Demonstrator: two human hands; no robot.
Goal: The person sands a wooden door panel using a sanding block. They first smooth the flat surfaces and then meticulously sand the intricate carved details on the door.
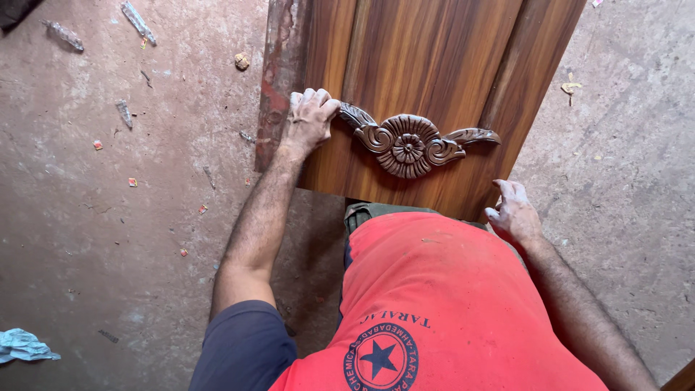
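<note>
A brown wooden panel (pixel 427 51) with vertical grain and raised strips lies ahead of me on the floor. A carved wooden ornament (pixel 409 145), a flower with leafy wings, sits on its near part. My left hand (pixel 308 118) is curled over the panel's left side, its fingers beside the ornament's left wing. My right hand (pixel 514 211) rests at the panel's near right corner, fingers dusty and holding nothing. My red shirt (pixel 441 304) fills the bottom of the view.
The concrete floor (pixel 116 239) is dusty and scattered with small red scraps and bits of debris. A crumpled pale blue rag (pixel 23 345) lies at the bottom left. Clear plastic wrappers (pixel 137 22) lie at the top left.
</note>
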